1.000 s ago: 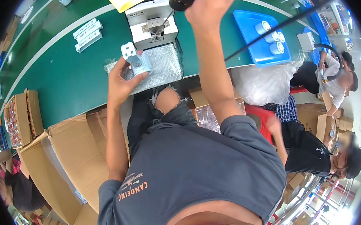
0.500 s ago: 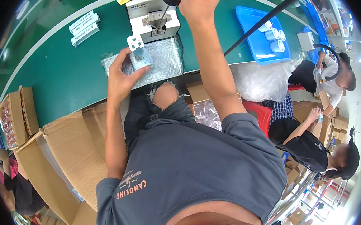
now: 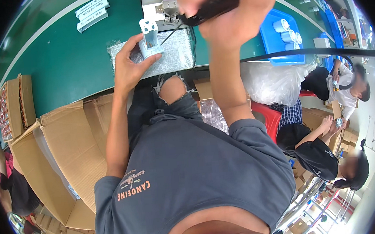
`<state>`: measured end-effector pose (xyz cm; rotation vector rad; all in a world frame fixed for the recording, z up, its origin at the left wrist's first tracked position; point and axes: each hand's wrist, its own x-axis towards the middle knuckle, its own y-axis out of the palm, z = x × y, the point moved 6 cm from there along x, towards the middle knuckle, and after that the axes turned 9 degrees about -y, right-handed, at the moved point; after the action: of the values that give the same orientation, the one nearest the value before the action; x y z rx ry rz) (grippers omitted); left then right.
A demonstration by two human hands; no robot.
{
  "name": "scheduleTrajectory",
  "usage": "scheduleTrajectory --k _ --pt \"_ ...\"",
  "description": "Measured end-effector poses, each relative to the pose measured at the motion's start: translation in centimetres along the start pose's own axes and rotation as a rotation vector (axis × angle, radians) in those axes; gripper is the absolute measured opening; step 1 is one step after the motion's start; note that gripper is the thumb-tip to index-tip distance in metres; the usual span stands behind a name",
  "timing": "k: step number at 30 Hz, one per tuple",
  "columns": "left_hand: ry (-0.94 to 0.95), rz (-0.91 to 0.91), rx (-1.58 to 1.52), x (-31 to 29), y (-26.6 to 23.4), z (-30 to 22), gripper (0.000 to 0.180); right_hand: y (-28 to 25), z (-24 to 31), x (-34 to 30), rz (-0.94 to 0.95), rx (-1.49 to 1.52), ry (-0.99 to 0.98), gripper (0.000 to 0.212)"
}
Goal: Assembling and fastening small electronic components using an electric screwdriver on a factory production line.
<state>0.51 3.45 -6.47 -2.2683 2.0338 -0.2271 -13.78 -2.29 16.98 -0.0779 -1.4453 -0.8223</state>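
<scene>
- Between the left hand's (image 3: 129, 65) thumb and fingers sits one pale blue plastic part (image 3: 152, 49), an upright post on a round base; I see thumb and forefinger pinching that base from either side.
- Judging by looks, I expect it to be light and stiff, smooth enough to slip, with the slim post its weakest bit; I'd take hold by the base.
- Right of those fingertips, one black screwdriver (image 3: 219, 2) slants its shaft toward the part; I can't tell whether the tip touches.
- Around its body, the right hand's (image 3: 236, 24) fingers are wrapped.
- Beneath the left fingertips: one clear plastic sheet (image 3: 178, 52). Beyond them: one white machine (image 3: 150, 1).
- Farther left of them: three white strips (image 3: 92, 14). Well right: one blue tray (image 3: 270, 39) with four white cups (image 3: 288, 36).
</scene>
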Motion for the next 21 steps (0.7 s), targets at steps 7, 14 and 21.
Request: scheduleTrajectory --k 7,14,21 --pt "-0.049 0.011 -0.048 -0.1 0.2 0.1 0.056 -0.6 0.2 -3.9 -0.082 -0.444 0.247 0.075" --pt "-0.066 0.022 -0.067 0.1 0.2 0.3 0.056 -0.6 -0.6 -4.3 -0.070 -0.455 0.202 0.074" --pt "-0.047 0.030 -0.072 0.2 0.1 0.3 0.056 -0.3 -0.6 -4.3 -0.023 -0.474 0.203 0.063"
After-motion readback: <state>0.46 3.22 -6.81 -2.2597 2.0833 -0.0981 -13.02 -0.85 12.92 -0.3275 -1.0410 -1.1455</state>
